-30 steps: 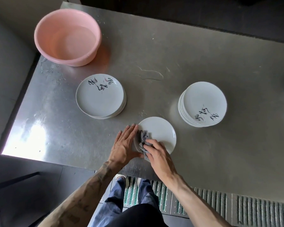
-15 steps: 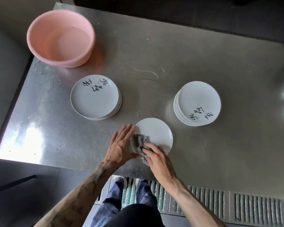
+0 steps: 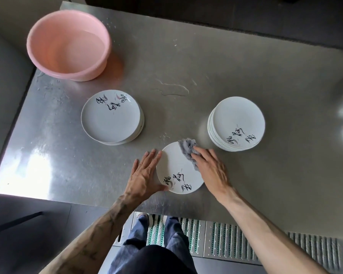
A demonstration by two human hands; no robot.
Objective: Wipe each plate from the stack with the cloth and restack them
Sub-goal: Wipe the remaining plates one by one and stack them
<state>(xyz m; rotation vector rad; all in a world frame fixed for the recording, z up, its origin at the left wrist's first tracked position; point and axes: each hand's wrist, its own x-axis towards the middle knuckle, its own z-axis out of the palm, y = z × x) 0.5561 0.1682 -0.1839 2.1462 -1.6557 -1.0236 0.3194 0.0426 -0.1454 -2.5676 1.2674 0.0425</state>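
Evidently to stop sliding on the desk (image 3: 246,66), left hand (image 3: 145,175) braces the plate (image 3: 176,171), fingers straight, at its left rim; right hand (image 3: 210,169), flat-fingered, presses the cloth (image 3: 187,146) on its far edge.

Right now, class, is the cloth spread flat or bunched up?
Bunched up: the cloth lies crumpled in folds under the right hand, at the far edge of the plate.

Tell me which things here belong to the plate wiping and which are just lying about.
In the job: plate being wiped, grey cloth under the right hand, left hand at the plate's rim, left plate stack, right plate stack.
Lying about: pink basin, puddle on the table.
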